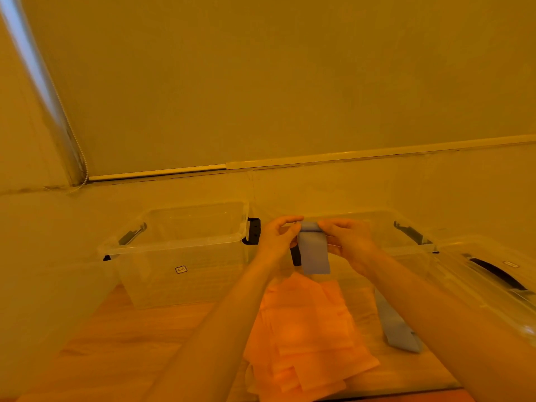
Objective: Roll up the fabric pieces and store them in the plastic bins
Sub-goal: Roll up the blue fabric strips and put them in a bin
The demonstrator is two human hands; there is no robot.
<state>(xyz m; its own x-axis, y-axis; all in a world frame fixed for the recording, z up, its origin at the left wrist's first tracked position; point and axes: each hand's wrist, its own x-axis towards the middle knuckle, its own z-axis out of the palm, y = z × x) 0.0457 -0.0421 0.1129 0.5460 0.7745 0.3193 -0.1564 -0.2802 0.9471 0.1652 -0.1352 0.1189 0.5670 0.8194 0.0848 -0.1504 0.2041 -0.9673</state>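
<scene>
The grey-blue fabric strip [314, 250] hangs in the air between the two clear bins, its top edge curled into the start of a roll and its loose tail dangling flat below. Both hands are pinched on that top edge: the left hand [278, 236] grips its left end, the right hand [348, 242] its right end, fingers close together across the narrow width.

To roll it well, I judge the fingers should turn the curl evenly at both ends so the edges stay flush, keeping light tension on the tail so the roll comes out tight rather than coned.

Behind the hands, the left bin [174, 245] looks empty; the right bin [406, 245] is partly hidden, so its contents cannot be told. Below, on the near worktop [116, 338], lies a heap of orange fabric pieces [307, 338], with another grey-blue strip [397, 332] just to its right. A clear lid [493, 274] with a dark handle sits at the far right.
</scene>
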